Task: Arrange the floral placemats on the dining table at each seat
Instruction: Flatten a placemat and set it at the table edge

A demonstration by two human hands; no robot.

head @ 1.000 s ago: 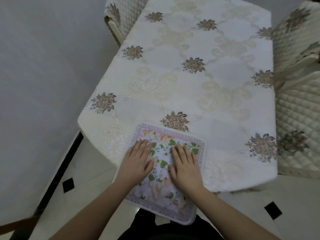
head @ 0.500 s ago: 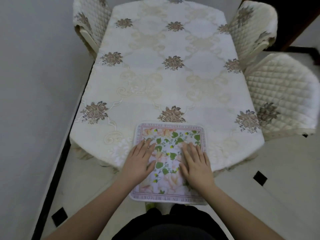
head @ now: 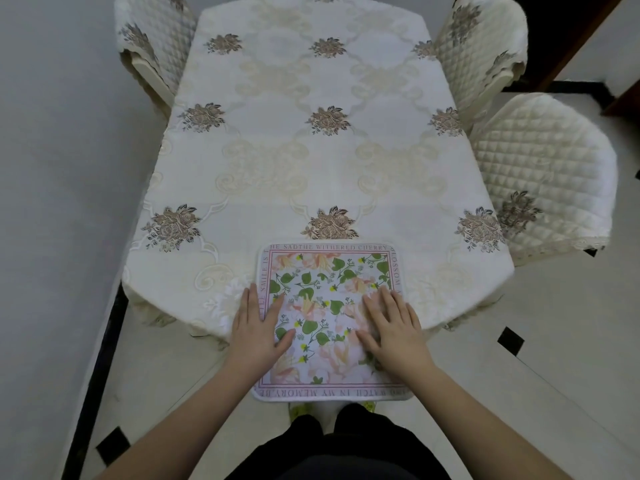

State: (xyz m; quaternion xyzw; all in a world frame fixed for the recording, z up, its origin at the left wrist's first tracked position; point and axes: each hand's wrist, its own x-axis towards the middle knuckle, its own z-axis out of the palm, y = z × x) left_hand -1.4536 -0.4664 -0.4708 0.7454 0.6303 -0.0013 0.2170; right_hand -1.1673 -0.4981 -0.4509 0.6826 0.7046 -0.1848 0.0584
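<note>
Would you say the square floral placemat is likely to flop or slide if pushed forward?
The square floral placemat overhangs the table edge without drooping, so probably fairly stiff. Lying flat on the smooth cream tablecloth under both flat hands, it likely slides easily.

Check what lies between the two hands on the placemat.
In the head view, only the placemat's own flower-and-leaf print lies between the left hand and the right hand; nothing else rests there.
</note>
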